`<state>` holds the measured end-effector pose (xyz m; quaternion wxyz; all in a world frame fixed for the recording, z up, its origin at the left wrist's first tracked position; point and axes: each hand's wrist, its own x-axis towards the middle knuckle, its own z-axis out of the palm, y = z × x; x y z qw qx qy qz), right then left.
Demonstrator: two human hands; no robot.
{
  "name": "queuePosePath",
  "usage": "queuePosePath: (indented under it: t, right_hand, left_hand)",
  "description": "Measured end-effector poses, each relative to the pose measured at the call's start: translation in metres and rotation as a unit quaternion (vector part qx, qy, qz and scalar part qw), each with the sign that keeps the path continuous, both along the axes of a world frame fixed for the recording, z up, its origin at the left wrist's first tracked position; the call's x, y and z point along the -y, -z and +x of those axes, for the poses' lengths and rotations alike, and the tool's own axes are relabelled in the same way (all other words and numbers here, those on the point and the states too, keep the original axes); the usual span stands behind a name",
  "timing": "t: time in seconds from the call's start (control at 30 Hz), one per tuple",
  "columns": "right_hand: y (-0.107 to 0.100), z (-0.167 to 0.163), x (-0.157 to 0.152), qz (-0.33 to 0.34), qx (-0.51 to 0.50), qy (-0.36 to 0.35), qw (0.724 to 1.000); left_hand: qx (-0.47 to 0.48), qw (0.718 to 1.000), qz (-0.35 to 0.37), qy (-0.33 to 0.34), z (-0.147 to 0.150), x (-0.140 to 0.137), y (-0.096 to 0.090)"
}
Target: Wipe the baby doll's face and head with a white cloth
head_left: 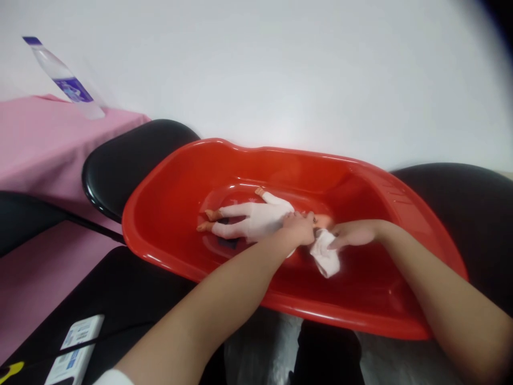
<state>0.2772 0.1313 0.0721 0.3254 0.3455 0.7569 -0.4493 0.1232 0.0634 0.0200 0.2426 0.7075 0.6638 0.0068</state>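
Note:
A baby doll (260, 219) in white clothes lies on its back inside a red plastic baby bathtub (160, 219), feet toward the left and head toward the right. My left hand (300, 227) grips the doll around its upper chest and chin, fingers bent. Beside the doll's head, my right hand (355, 235) has its fingers closed on a white cloth (326, 255), which hangs down at the near side of the head. The two hands partly cover the doll's face and neck.
Black chairs (120, 155) surround the tub on both sides. At the upper left, a plastic bottle (72, 85) stands on a pink-covered table (36, 131). Nearer me, a white box-like item (78, 345) and something yellow (14, 370) rest on a black seat. A white wall (280, 75) rises behind.

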Motion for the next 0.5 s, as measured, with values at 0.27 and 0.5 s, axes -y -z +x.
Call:
queuePosePath:
  t: [0.27, 0.5]
  right_hand:
    - [-0.002, 0.002, 0.002, -0.064, -0.125, 0.103, 0.985]
    - [0.011, 0.003, -0.005, -0.049, -0.044, 0.041, 0.997]
  left_hand:
    - [-0.018, 0.999, 0.017, 0.023, -0.001, 0.002, -0.005]
    - [-0.009, 1.0, 0.025, 0.012, -0.001, 0.002, -0.001]
